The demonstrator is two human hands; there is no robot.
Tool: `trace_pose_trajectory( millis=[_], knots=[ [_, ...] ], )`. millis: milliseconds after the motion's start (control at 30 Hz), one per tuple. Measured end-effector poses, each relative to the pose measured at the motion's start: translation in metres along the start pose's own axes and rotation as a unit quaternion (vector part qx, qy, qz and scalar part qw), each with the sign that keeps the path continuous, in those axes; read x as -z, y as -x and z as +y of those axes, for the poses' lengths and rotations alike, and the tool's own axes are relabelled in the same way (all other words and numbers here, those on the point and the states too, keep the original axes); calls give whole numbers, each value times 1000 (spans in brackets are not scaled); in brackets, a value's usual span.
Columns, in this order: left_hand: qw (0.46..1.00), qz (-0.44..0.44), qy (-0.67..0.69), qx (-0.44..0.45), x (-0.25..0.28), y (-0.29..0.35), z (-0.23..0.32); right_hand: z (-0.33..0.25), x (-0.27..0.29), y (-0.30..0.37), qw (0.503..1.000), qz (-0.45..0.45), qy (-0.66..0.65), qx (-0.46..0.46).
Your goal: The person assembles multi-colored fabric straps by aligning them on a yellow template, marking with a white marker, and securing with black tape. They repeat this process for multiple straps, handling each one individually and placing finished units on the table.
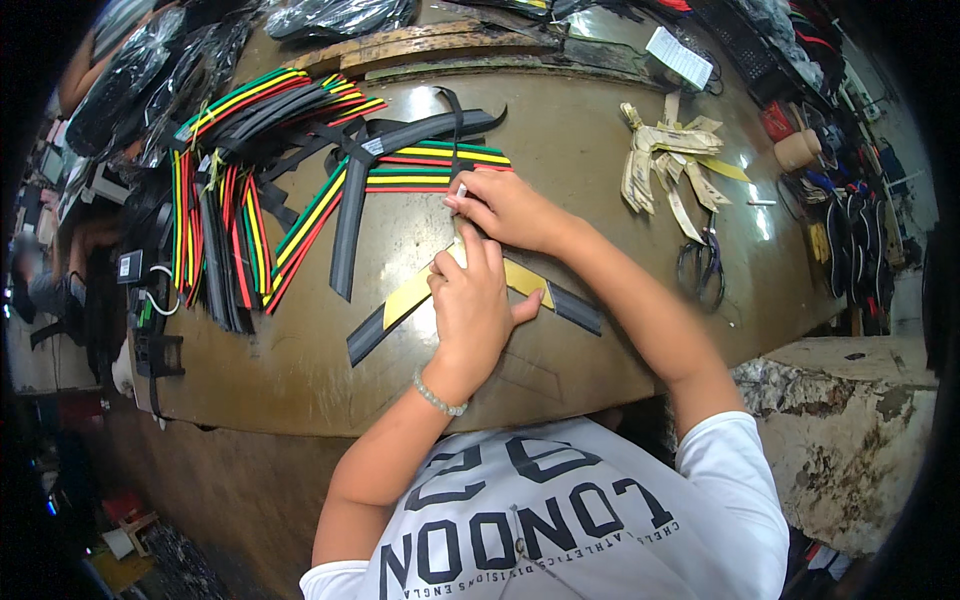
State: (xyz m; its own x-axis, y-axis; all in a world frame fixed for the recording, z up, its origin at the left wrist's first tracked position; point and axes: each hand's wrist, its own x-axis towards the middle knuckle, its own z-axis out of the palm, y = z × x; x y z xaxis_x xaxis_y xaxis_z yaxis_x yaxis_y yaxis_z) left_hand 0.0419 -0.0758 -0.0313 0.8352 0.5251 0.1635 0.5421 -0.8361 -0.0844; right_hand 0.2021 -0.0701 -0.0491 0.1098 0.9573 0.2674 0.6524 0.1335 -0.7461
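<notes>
The left hand (468,305) hides much of the yellow template (408,298); a far plastic-wrapped bundle (340,16) is cut off.

Yellow template (407,300): smooth, paper or thin card by its look
Dark strip (371,338): matt, ribbed, cloth-like
White stick (461,193): smooth; material unclear
Striped strips (325,215): matt, textile-looking
Bench (800,260): smooth top, glossy, with bright reflections
Wrapped bundle (125,85): clear plastic film, wrinkled and shiny
Long slats (430,45): worn, rough wood
Loose sheet (680,57): white paper
Pale templates (640,175): card-like, scuffed
Bracelet (437,396): smooth, glossy beads; glass or stone cannot be told
Shirt (600,555): soft, matt cloth
</notes>
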Motion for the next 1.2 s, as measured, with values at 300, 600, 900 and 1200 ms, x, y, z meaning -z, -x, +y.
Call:
trace_pose_trajectory(
  millis=[300,600,900,1200],
  knots=[
    [999,-19,43,-2,4,-3,-1,6,-5,-4,999,18,24,26],
    [999,3,36,-18,3,-1,-2,6,-4,0,997,79,-18,11],
    [1000,4,9,-14,-2,-1,-3,-2,10,-5,999,43,-31,3],
    [1000,0,3,-1,1,-1,-1,3,6,-10,999,-7,-12,48]
  ],
)
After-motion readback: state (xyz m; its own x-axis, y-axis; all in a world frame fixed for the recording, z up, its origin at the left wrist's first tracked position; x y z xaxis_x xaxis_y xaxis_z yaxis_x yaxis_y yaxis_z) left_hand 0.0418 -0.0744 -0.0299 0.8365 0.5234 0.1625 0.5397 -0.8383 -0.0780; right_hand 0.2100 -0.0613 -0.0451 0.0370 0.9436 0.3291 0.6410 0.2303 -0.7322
